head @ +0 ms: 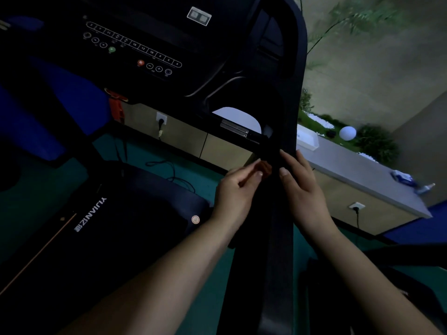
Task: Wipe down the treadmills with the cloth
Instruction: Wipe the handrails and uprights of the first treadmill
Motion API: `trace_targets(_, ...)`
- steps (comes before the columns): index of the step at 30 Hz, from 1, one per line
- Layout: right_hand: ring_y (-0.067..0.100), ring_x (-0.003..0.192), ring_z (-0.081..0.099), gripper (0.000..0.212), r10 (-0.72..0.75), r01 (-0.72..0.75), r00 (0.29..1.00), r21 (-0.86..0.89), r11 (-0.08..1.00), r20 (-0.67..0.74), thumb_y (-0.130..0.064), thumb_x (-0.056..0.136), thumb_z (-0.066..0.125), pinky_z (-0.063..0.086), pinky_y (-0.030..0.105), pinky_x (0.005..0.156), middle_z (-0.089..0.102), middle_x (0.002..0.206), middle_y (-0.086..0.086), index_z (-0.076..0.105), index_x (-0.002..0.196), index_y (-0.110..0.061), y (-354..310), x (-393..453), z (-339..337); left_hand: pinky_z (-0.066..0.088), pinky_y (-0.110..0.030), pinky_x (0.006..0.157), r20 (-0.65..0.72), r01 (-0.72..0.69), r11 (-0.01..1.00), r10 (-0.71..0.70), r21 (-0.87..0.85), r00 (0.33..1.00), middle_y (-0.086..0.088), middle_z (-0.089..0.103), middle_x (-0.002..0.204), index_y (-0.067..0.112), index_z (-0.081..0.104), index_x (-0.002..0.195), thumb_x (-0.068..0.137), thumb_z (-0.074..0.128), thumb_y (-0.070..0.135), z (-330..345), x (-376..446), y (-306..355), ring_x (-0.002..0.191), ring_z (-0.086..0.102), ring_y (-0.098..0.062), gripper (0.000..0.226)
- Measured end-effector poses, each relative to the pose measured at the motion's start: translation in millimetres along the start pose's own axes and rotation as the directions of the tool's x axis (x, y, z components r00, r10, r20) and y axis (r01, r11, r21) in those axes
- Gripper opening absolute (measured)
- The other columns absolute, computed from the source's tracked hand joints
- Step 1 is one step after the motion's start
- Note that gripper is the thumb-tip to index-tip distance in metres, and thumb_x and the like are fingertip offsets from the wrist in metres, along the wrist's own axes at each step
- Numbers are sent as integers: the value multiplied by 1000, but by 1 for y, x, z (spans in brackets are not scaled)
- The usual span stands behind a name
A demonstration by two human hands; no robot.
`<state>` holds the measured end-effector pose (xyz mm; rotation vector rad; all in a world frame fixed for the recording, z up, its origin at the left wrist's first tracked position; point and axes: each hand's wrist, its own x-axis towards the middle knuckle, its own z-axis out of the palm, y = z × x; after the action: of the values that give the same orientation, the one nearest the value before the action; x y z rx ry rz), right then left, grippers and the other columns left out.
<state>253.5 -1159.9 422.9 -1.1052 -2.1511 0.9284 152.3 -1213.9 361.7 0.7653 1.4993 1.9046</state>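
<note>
Small reddish-brown cloth [263, 169], dim and partly hidden, sits against the treadmill's dark upright handrail [278, 238], pinched in the left hand [235, 193], fingers curled around it. Right hand [301, 187] lies open, flat on the rail's other side. Console [135, 48] above, deck [101, 228] lower left.

- A long pale counter [358, 170] runs along the wall at the right, with wood-coloured panels [188, 139] below it.
- A wall socket [161, 118] with a plug and cable sits on a panel at centre; a second socket [356, 206] sits further right.
- A white ball lamp [347, 133] lies among green plants [377, 141] and white pebbles.
- A white box [306, 139] stands on the counter's near end.
- A small bottle [425, 188] lies at the counter's far end, by a blurred blue-white item.
- Teal flooring [154, 155] carries loose black cables [169, 170].
</note>
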Motion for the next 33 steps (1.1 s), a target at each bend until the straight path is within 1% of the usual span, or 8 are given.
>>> trace_targets(7,-16,129,16,39,-9,9,1000,6,1000,-17,-26,99,44,17,3,99,22,156,-11,45,138,-35,3,9,1,44,-17,95,12,-110,994,110,3,994,8,65,114,23,67,118,90,63,16,1,-3,6,106,60,1,30)
trace_targets(10,-16,129,17,40,-20,20,1000,-23,1000,-8,-26,99,44,17,-1,95,22,156,-13,45,137,-36,5,13,-1,45,-17,95,40,-58,998,57,28,998,3,65,115,23,65,120,92,60,17,10,30,2,107,60,-1,30)
trace_targets(15,-8,137,17,40,-22,22,1000,-42,999,11,-29,99,43,18,15,105,20,157,-13,43,139,-37,7,24,-3,45,-16,93,-30,30,999,-31,-44,999,10,66,111,22,67,115,92,59,13,2,2,-11,102,61,3,26)
trace_targets(19,-16,132,14,40,-31,32,999,-30,999,13,-28,99,43,16,4,100,18,157,-12,42,137,-40,9,29,-2,44,-14,94,9,-102,994,102,28,995,8,64,113,21,66,119,91,60,12,11,29,3,105,60,1,30)
trace_targets(24,-35,119,10,41,-37,37,998,10,999,46,-29,100,41,14,-11,90,19,156,-17,41,139,-40,13,30,-4,46,-11,87,-4,60,998,-60,23,998,4,66,111,17,64,121,95,55,16,16,50,-8,100,62,-2,28)
trace_targets(27,-37,117,14,39,-63,61,998,56,997,24,-21,100,42,16,-10,91,24,154,-15,44,135,-37,15,32,-2,48,-20,93,-33,29,999,-29,-24,999,5,66,110,19,68,116,93,57,14,12,25,-10,101,62,0,26)
trace_targets(30,-36,118,17,38,-77,76,997,75,994,15,-16,100,41,17,-9,92,26,153,-13,45,132,-37,14,34,0,44,-13,91,-7,-72,997,73,29,997,8,64,110,23,67,117,92,58,13,15,42,1,102,60,2,28)
trace_targets(33,-38,116,15,38,-84,82,996,83,993,29,-16,100,40,17,-10,90,25,151,-17,43,130,-39,14,33,-1,46,-21,96,15,-42,997,41,68,999,4,63,114,21,65,120,94,56,16,24,77,-2,106,60,-3,29)
